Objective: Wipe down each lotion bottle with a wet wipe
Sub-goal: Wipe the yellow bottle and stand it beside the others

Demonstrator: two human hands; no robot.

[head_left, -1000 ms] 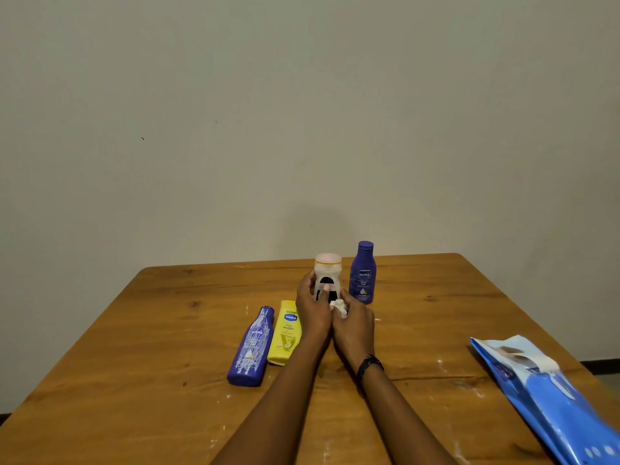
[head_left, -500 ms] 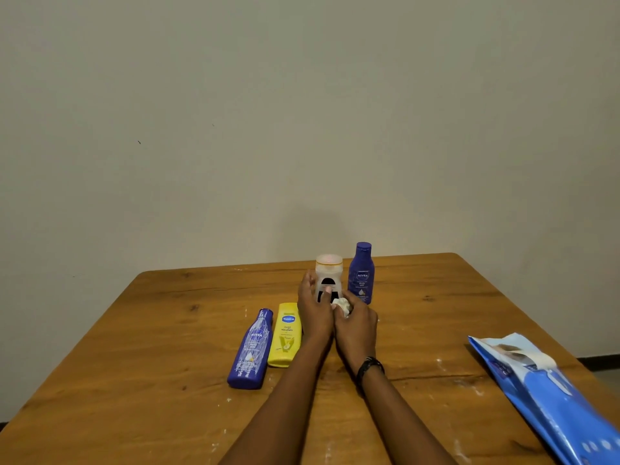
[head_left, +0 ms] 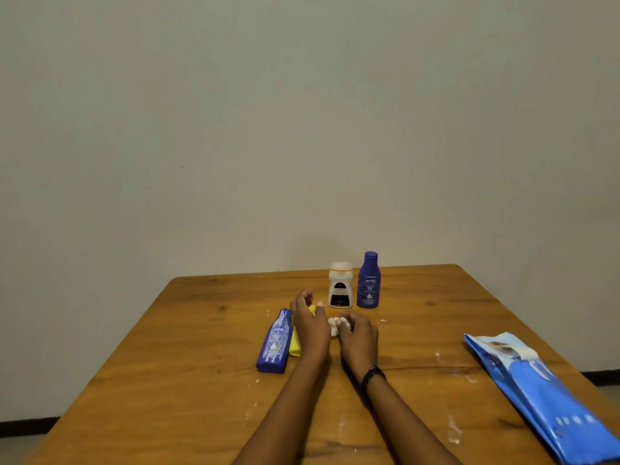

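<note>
Both hands have drawn back toward the person from the white bottle (head_left: 340, 286), which now stands free and upright toward the far edge of the wooden table (head_left: 201, 364), just beside the upright dark blue bottle (head_left: 369, 280). Left hand (head_left: 310, 327) sits over the yellow bottle (head_left: 295, 345) with fingers curled; whether it grips that bottle or only hovers cannot be told, since the hand hides most of it. Right hand (head_left: 357, 340), with a dark band (head_left: 372, 375) at the wrist, is curled round a crumpled wet wipe (head_left: 335, 325), low over the tabletop and in front of the white bottle. A second blue bottle (head_left: 275, 340) lies flat, touching the yellow one's left side. Bare wood spreads wide to the left of the lying bottles and between the right hand and the blue wipe packet (head_left: 543, 397), which lies at the right edge, well apart from the bottles. Behind the two standing bottles a narrow strip of table remains before the far edge and the plain wall.
</note>
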